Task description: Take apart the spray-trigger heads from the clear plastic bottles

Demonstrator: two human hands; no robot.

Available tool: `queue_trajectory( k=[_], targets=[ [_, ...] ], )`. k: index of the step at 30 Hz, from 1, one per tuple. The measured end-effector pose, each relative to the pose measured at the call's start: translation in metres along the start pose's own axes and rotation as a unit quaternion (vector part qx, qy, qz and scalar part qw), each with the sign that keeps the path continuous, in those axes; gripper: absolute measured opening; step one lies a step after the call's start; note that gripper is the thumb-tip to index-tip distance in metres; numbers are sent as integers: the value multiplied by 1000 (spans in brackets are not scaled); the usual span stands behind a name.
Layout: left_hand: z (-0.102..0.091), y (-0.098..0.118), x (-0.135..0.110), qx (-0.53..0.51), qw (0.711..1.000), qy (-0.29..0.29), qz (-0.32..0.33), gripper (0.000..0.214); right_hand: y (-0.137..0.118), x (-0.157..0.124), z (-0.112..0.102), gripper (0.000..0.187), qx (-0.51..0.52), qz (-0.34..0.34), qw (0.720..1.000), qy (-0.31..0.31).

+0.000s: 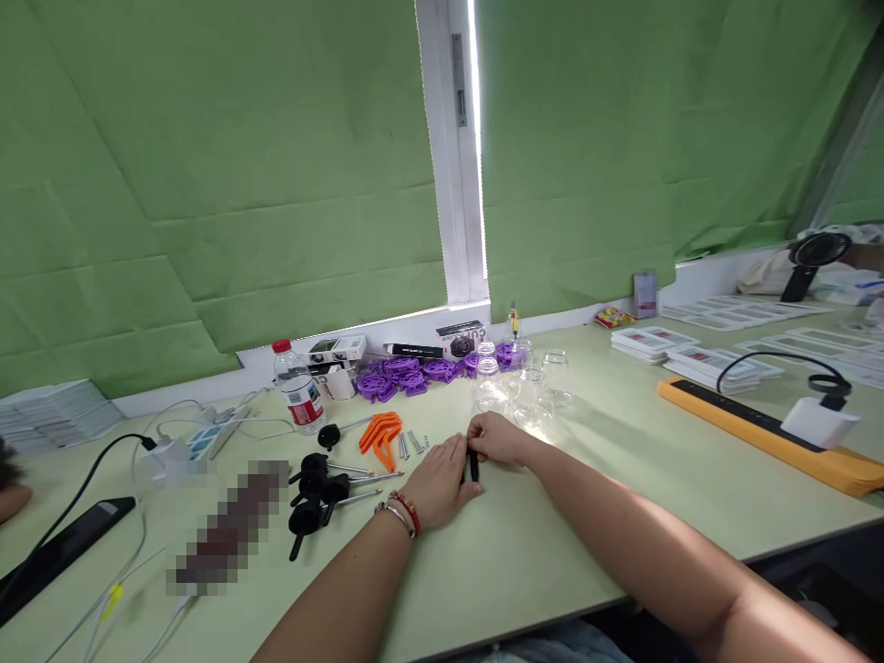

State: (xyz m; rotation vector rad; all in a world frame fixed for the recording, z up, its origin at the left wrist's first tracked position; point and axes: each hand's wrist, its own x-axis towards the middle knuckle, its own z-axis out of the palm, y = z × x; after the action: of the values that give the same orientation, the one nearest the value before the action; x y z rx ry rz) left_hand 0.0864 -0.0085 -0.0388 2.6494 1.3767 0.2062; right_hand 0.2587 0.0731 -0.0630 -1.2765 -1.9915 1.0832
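Observation:
My left hand (436,479) and my right hand (495,436) meet over the pale green table (552,516), both pinched on a small black part (473,465) held between them. A bracelet sits on my left wrist. Just left of the hands lie several black screwdrivers (319,493), an orange plastic piece (380,433) and a few loose screws (411,444). Clear glass jars (515,387) stand right behind my right hand.
Purple plastic wheels (404,376) and small boxes line the wall below the green blinds. A water bottle (296,391) stands at the left, near a power strip with cables (190,447) and a black phone (59,552). An orange-backed strip with a white charger (794,433) and stacks of cards (691,354) lie right.

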Motion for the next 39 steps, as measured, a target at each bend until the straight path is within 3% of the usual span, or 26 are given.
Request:
queue_trajectory(
  k=[9,18,25,31,39],
  targets=[
    [-5,3,15,-37,997,60,44,59,4,4,1,14,1,0,999,44],
    [-5,2,14,-33,996,70,37,60,1,0,2,13,-4,-19,999,50],
    [-3,0,12,-27,996,74,28,54,0,0,7,29,34,-58,997,45],
    [-2,-2,12,-22,996,82,32,52,0,3,5,25,-47,-97,987,117],
    [-4,1,10,-8,996,81,24,48,-1,7,5,27,-84,-78,979,169]
  ],
)
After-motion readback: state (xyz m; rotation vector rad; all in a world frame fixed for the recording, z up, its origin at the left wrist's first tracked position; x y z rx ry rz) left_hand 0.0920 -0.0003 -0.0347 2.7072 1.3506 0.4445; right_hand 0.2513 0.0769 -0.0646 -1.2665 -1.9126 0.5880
